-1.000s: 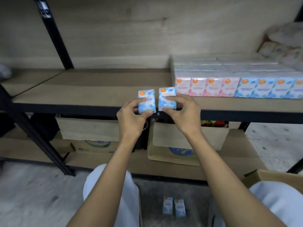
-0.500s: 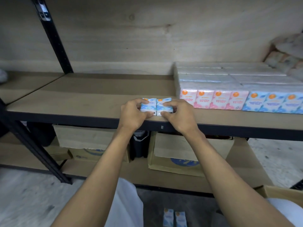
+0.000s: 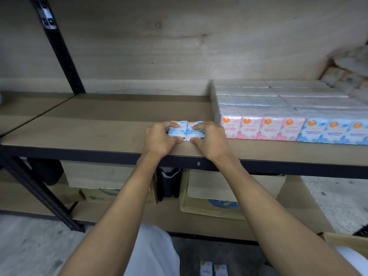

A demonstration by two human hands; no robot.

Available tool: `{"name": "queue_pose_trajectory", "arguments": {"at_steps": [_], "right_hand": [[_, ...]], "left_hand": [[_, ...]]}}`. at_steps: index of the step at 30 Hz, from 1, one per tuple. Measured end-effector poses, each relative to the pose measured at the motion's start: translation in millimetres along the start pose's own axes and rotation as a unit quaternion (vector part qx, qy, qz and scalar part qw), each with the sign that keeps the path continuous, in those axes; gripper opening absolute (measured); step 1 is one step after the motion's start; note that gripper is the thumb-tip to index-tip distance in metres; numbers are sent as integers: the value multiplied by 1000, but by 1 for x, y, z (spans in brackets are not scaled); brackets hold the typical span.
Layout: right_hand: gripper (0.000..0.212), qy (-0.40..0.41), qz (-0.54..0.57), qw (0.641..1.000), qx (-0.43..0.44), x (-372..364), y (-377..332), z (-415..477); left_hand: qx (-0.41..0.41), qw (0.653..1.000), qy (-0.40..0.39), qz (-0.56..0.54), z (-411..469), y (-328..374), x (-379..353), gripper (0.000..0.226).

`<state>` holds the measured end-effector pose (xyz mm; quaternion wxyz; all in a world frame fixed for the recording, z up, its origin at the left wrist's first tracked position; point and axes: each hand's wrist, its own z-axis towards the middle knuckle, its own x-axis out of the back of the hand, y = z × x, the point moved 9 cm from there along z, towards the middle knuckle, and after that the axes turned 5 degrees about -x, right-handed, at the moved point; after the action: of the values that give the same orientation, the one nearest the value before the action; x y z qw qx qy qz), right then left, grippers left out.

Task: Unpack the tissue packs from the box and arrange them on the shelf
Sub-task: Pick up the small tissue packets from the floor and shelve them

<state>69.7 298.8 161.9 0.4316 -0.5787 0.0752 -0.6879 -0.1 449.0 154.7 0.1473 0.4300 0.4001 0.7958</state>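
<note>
The left hand (image 3: pixel 159 139) pinches the left blue tissue pack (image 3: pixel 177 129) and the right hand (image 3: pixel 211 140) the right blue tissue pack (image 3: pixel 196 130), fingers curled over them. The packs touch on the shelf (image 3: pixel 99 126), just left of the pink packs (image 3: pixel 258 129).

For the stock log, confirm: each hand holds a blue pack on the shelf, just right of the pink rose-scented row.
Wrong side. The head view shows the blue packs just left of the pink row; left hand and right hand each hold one on the shelf.
</note>
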Motion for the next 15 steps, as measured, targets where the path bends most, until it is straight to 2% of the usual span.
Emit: {"name": "queue_pose_trajectory", "arguments": {"at_steps": [6,15], "right_hand": [[42,4,-4,1000,-14,-8,1,18],[41,11,-17,1000,-23,-16,6,46]], "left_hand": [[-1,1000,-2,0,19,-4,-5,49],[-18,1000,2,9,46,-5,-13,42]]}}
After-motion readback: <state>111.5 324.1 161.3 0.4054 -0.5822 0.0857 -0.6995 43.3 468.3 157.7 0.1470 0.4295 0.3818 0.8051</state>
